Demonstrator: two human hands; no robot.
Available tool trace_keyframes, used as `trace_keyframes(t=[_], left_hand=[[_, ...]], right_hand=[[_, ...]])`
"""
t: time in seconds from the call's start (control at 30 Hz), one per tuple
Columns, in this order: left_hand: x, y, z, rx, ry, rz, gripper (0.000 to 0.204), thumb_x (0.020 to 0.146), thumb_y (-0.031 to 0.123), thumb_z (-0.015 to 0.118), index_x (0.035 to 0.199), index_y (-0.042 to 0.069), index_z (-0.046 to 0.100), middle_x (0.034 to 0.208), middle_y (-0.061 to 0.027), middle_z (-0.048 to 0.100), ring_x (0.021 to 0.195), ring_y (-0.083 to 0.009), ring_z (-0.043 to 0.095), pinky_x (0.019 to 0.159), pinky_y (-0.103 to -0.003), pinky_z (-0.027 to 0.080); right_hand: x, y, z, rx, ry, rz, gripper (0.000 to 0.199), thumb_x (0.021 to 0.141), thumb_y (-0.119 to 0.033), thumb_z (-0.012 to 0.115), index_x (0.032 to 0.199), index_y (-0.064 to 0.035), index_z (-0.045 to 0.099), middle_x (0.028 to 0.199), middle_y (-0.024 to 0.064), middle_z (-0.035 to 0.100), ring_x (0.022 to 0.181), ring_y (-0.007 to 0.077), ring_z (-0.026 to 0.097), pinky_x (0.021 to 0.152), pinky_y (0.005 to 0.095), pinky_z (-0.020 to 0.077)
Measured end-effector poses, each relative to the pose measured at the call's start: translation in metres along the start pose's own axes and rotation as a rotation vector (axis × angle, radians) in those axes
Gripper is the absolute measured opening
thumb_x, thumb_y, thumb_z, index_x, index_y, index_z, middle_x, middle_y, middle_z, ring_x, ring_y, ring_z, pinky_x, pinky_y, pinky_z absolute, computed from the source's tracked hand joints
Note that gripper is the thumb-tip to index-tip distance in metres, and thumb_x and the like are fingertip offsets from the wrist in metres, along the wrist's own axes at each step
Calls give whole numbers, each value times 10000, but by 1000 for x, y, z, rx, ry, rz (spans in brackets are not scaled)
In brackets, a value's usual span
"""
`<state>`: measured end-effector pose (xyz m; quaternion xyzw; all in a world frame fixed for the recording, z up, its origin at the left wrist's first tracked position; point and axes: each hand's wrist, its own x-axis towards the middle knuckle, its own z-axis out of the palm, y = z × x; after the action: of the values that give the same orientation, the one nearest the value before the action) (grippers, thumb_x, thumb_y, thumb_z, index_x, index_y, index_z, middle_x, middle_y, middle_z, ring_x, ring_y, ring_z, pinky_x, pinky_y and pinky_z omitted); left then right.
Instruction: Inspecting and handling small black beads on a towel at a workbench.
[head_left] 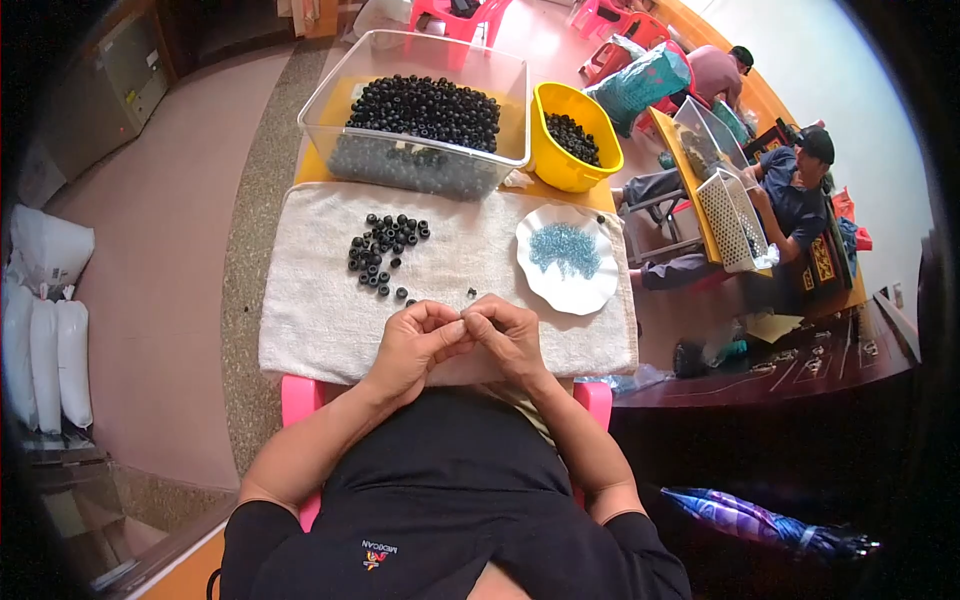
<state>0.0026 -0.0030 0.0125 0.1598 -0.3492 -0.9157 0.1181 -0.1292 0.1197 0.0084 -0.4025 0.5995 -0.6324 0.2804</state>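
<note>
Black, round, holed beads (pixel 373 259) lie loose on the off-white cloth towel (pixel 305 315), ahead-left and trailing toward the nearer left hand (pixel 415 345), which meets the right hand (pixel 508 335) fingertip-to-fingertip, can't tell on what.

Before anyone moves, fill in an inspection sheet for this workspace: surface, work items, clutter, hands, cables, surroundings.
Surface: white towel over a yellow table.
Work items: black beads loose on the towel; more in the clear bin and yellow tub; small blue beads on a white scalloped plate.
Clutter: white scrap beside the tub.
Hands: left hand and right hand together at the fingertips; anything pinched is too small to tell.
Cables: nothing seen for certain.
Surroundings: white sacks left; seated person and folded umbrella right.
</note>
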Motion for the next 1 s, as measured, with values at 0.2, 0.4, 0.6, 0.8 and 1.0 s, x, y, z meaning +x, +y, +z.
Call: trace_keyframes(t=[0.2,0.4,0.6,0.8,1.0], left_hand=[[7,2,-6,-81,24,49,94,910,45,649,993,26,608,939,-80,678,854,-158,675,808,-302,573],[5,5,-3,-44,21,59,98,914,52,644,1002,45,600,950,-61,675,872,-151,667,820,-308,569],[2,3,-4,-58,36,37,97,908,51,653,997,60,614,926,-41,670,862,-129,654,817,-291,552],[3,0,-3,-53,38,64,84,906,50,655,981,51,618,932,-44,670,869,-131,653,827,-288,544],[2,3,0,6,55,53,118,897,69,678,998,27,633,930,-43,675,849,-101,646,795,-258,548]], right_hand=[[5,-20,11,-368,-15,-319,230,853,-25,683,1078,8,656,935,146,631,832,241,629,707,295,498],[0,-3,15,-22,34,-103,254,848,34,671,1099,-4,657,1036,89,606,839,149,589,723,256,486],[-1,-6,16,-235,62,-278,336,772,72,717,1092,-11,658,993,115,614,770,133,603,650,242,494],[-1,-9,20,-473,166,-466,326,726,70,744,1029,-10,654,920,135,628,661,177,632,577,276,516],[-1,-12,17,-493,153,-453,286,734,68,736,999,-7,659,922,134,637,688,182,645,592,284,522]])
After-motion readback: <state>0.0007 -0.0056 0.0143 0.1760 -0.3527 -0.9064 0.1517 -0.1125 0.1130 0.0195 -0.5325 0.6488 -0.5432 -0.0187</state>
